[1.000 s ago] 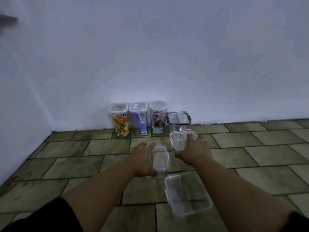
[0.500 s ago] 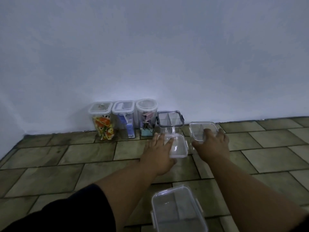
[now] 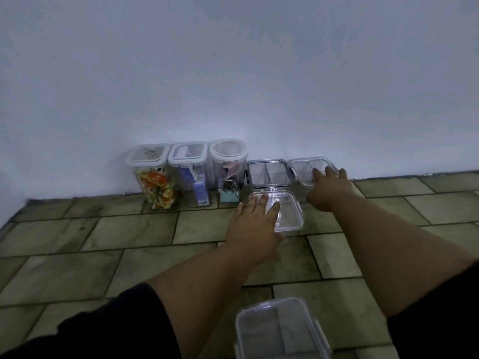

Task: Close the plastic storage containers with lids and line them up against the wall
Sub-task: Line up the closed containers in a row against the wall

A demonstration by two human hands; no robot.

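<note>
A row of five containers (image 3: 228, 169) stands tight against the wall (image 3: 233, 73), closing off that stretch. A clear box (image 3: 289, 216) sits just in front of the dark-rimmed box (image 3: 268, 173), blocking the approach to it. Bare floor (image 3: 414, 203) runs along the wall on either side of the row. Another box (image 3: 280, 330) stands nearer, between the forearms.

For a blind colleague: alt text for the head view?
The right hand rests on a clear lidded container ending a row of containers along a white wall; the left hand rests on a second container in front of the row. A third container sits nearest the camera.
</note>
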